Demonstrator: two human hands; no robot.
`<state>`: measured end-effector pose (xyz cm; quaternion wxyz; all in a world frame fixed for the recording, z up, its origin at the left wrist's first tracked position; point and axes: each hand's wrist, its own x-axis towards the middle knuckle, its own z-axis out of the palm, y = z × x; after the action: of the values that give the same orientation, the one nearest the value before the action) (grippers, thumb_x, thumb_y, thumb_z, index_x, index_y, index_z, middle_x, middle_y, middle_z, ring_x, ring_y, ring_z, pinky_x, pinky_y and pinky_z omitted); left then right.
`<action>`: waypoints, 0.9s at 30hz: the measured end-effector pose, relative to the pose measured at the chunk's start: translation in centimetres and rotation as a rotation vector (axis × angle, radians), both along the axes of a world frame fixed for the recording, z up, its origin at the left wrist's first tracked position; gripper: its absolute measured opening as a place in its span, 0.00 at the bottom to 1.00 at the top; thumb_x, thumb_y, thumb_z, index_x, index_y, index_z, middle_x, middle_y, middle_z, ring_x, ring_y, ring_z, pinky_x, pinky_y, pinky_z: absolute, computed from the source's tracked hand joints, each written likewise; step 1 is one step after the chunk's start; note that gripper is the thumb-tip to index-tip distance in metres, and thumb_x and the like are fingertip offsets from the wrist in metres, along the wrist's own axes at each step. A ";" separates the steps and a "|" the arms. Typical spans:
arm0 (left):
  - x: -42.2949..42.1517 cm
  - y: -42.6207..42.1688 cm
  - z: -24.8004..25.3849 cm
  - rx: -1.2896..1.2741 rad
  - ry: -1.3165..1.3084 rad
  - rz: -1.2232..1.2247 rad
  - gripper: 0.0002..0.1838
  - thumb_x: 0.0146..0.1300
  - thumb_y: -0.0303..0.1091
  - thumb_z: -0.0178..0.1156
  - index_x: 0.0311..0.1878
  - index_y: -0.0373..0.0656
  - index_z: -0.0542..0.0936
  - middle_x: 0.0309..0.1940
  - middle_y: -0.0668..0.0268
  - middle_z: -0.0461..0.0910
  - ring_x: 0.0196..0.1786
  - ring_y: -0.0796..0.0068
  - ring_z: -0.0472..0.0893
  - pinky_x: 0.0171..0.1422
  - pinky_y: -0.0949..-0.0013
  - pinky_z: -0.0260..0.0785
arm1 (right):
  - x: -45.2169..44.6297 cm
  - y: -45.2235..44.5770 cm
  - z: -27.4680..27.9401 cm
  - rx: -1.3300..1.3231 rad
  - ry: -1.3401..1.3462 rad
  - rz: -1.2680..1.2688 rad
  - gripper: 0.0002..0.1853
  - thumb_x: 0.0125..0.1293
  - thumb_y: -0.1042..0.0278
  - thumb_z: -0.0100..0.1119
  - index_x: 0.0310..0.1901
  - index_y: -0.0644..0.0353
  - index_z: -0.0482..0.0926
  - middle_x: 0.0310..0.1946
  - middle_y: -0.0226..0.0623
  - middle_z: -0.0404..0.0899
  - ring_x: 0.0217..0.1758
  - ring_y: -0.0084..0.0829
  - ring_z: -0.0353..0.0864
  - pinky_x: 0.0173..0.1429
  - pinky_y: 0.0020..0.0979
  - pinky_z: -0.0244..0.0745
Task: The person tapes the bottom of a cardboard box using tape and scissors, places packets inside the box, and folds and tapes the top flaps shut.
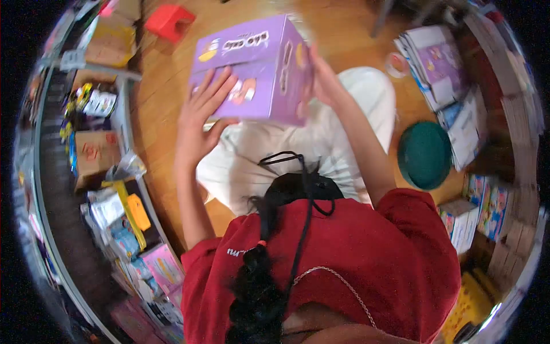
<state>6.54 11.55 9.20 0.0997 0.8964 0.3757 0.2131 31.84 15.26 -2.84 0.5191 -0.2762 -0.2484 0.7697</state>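
Observation:
A purple cardboard box (252,71) with white lettering and small pictures is held up over my lap, above my pale trousers (246,155). My left hand (207,109) lies on the box's near left part, its fingers spread over the printed face and the thumb at the lower edge. On the right side my right hand (322,77) presses against the box, with its fingers partly hidden behind that side. The box is tilted, and its underside is out of sight.
A red plastic stool (169,23) stands on the wooden floor ahead to the left. Shelves with packages (97,152) line the left. To the right are a roll of tape (397,65), flat purple cartons (435,63), a dark green round object (424,155) and more boxes (460,221).

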 end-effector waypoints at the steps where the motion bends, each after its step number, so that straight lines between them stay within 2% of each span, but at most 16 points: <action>1: 0.3 -0.8 1.1 0.042 0.097 -0.029 0.35 0.46 0.28 0.62 0.62 0.55 0.69 0.64 0.69 0.65 0.69 0.63 0.59 0.71 0.52 0.43 | 0.4 -2.0 0.2 0.011 -0.043 -0.024 0.40 0.61 0.37 0.50 0.67 0.51 0.52 0.61 0.40 0.62 0.54 0.38 0.72 0.54 0.41 0.69; 3: 0.8 -1.9 1.3 0.108 0.235 -0.043 0.34 0.47 0.25 0.60 0.62 0.54 0.69 0.64 0.70 0.65 0.69 0.63 0.60 0.71 0.52 0.42 | 0.7 -5.6 -0.1 0.027 -0.126 -0.081 0.43 0.60 0.38 0.52 0.70 0.47 0.44 0.63 0.40 0.59 0.55 0.41 0.72 0.53 0.44 0.71; 4: 0.9 -2.1 0.9 0.128 0.269 -0.050 0.33 0.48 0.25 0.60 0.62 0.54 0.69 0.64 0.70 0.65 0.69 0.63 0.59 0.72 0.52 0.42 | 0.5 -7.5 -0.1 -0.036 -0.164 -0.155 0.41 0.63 0.42 0.51 0.70 0.38 0.39 0.61 0.42 0.60 0.53 0.38 0.71 0.47 0.41 0.74; 6: 0.8 -2.3 -1.0 0.051 0.182 -0.077 0.33 0.48 0.25 0.59 0.62 0.53 0.69 0.64 0.69 0.65 0.69 0.63 0.59 0.72 0.52 0.41 | -0.3 -10.4 -0.3 0.074 -0.404 -0.267 0.44 0.63 0.48 0.55 0.70 0.39 0.35 0.63 0.44 0.57 0.56 0.36 0.70 0.48 0.36 0.74; 9: 1.8 -3.4 -1.2 0.039 0.122 -0.133 0.33 0.49 0.24 0.58 0.62 0.53 0.70 0.63 0.69 0.66 0.69 0.62 0.59 0.72 0.52 0.41 | -0.8 -12.6 -1.6 0.425 -0.625 -0.384 0.49 0.59 0.49 0.61 0.70 0.47 0.35 0.66 0.54 0.52 0.59 0.42 0.68 0.53 0.41 0.72; 12: 2.6 -5.2 -0.5 0.124 0.152 -0.162 0.32 0.49 0.21 0.56 0.61 0.53 0.70 0.62 0.68 0.67 0.68 0.62 0.61 0.72 0.52 0.42 | 1.0 -15.2 1.8 0.287 -0.416 -0.298 0.51 0.55 0.50 0.65 0.70 0.49 0.39 0.66 0.52 0.53 0.64 0.43 0.63 0.61 0.41 0.65; 14: 3.2 -6.1 0.4 0.225 0.242 -0.169 0.31 0.49 0.21 0.55 0.60 0.53 0.71 0.62 0.69 0.68 0.68 0.62 0.61 0.72 0.52 0.42 | 3.4 -15.9 2.9 0.354 -0.849 -0.318 0.51 0.53 0.51 0.66 0.70 0.50 0.40 0.66 0.52 0.52 0.66 0.44 0.59 0.64 0.40 0.61; 15: 3.7 -6.8 1.0 0.286 0.311 -0.152 0.31 0.49 0.21 0.54 0.59 0.56 0.72 0.62 0.73 0.68 0.67 0.66 0.63 0.71 0.52 0.44 | 4.3 -16.4 3.5 0.386 -1.066 -0.318 0.52 0.52 0.51 0.67 0.70 0.51 0.41 0.66 0.52 0.52 0.67 0.44 0.57 0.66 0.40 0.58; 18: 5.6 -8.2 2.0 0.346 0.402 -0.172 0.31 0.50 0.21 0.53 0.59 0.59 0.72 0.61 0.77 0.68 0.66 0.69 0.64 0.70 0.53 0.46 | 6.4 -18.6 6.0 0.561 -0.841 -0.391 0.53 0.51 0.51 0.67 0.71 0.52 0.39 0.67 0.53 0.50 0.68 0.45 0.55 0.69 0.39 0.53; 22: 8.7 -10.2 2.9 0.400 0.454 -0.270 0.30 0.52 0.21 0.50 0.59 0.61 0.72 0.61 0.81 0.68 0.65 0.73 0.64 0.68 0.55 0.49 | 6.8 -21.3 7.1 0.452 -0.765 -0.521 0.52 0.55 0.51 0.65 0.70 0.55 0.38 0.68 0.54 0.46 0.70 0.42 0.52 0.69 0.38 0.53; 23: 9.7 -10.9 3.3 0.446 0.498 -0.303 0.28 0.54 0.25 0.50 0.58 0.62 0.72 0.61 0.82 0.68 0.65 0.75 0.64 0.68 0.55 0.51 | 6.7 -21.6 6.4 0.352 -0.728 -0.628 0.43 0.58 0.53 0.62 0.68 0.60 0.48 0.63 0.52 0.56 0.65 0.39 0.61 0.65 0.36 0.60; 26: 12.3 -12.7 3.4 0.440 0.443 -0.413 0.26 0.54 0.30 0.51 0.58 0.62 0.72 0.61 0.83 0.67 0.65 0.76 0.64 0.68 0.53 0.51 | 7.6 -22.9 6.1 0.205 -0.737 -0.749 0.32 0.60 0.57 0.61 0.60 0.62 0.58 0.53 0.46 0.67 0.57 0.33 0.68 0.59 0.33 0.65; 27: 13.0 -12.8 3.2 0.380 0.356 -0.449 0.30 0.52 0.22 0.52 0.58 0.62 0.72 0.60 0.81 0.68 0.65 0.76 0.65 0.68 0.51 0.50 | 7.8 -23.7 6.6 0.171 -0.711 -0.818 0.24 0.61 0.60 0.60 0.53 0.62 0.63 0.45 0.37 0.72 0.49 0.27 0.71 0.55 0.30 0.67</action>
<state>19.50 -1.28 12.40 -0.0917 0.9824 0.1342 0.0924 39.66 -8.47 3.72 0.6807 -0.5501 -0.3427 0.3414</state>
